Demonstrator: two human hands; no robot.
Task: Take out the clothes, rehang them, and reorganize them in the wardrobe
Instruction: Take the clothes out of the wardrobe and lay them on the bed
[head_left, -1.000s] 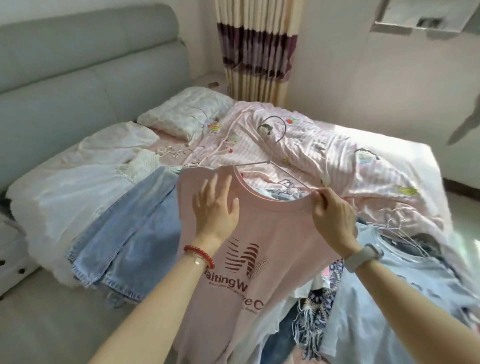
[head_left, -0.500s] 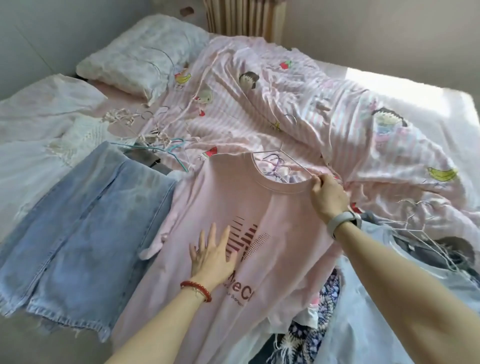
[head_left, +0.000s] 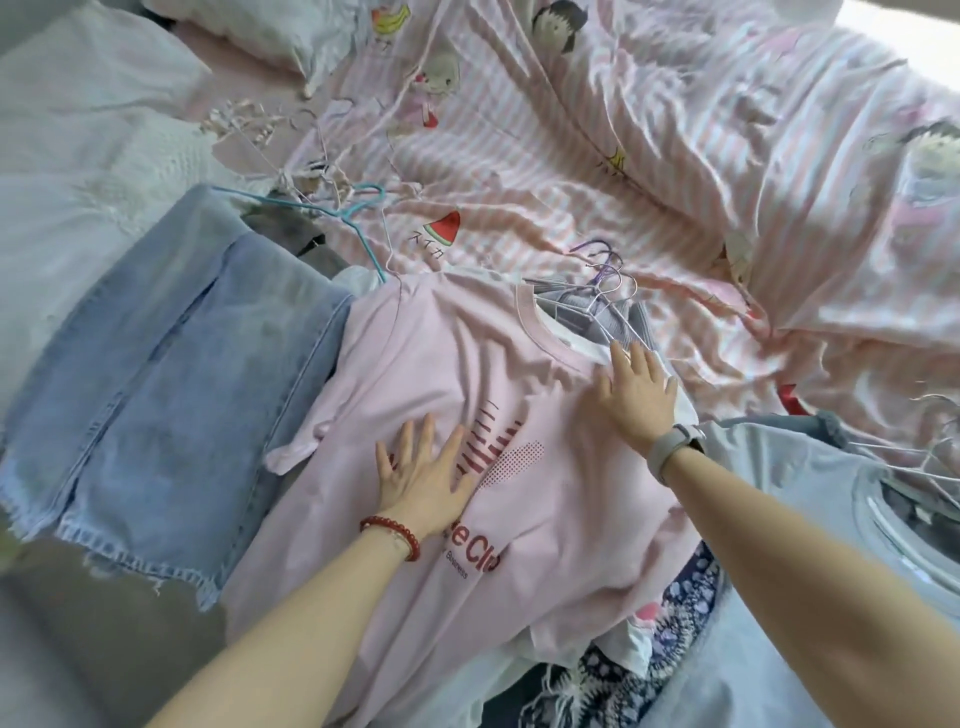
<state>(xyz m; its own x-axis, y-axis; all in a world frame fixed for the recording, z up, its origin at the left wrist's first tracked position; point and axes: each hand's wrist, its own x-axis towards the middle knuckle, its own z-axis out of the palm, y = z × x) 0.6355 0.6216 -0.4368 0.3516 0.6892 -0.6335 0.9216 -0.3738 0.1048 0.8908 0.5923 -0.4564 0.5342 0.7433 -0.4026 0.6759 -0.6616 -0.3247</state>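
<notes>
— Since half a second back, what has moved?

— Both my hands. My right hand (head_left: 636, 397) has let go of the collar it was pinching and now lies flat, fingers straight and together, just below the neckline of the pink T-shirt (head_left: 415, 364). My left hand (head_left: 423, 475) has slid up a little and presses down with fingers spread, right beside the red print on the chest.

— And where does the shirt lie?

— Flat on the bed, front up, on top of a heap of other clothes. Its left sleeve overlaps the edge of the blue jeans (head_left: 171, 364), which are spread out beside it.

— Any hangers?

— A purple hanger (head_left: 605, 270) with grey cloth peeks out just past the collar. A teal hanger (head_left: 358, 208) lies near the top of the jeans, touching a tangle of pale wire ones.

— What else is around?

— The striped pink quilt (head_left: 623, 156) with cartoon figures, crumpled behind the shirt. A light blue shirt (head_left: 810, 483) sits under my right forearm, and dark floral fabric (head_left: 675, 623) shows beneath the pink hem.
</notes>
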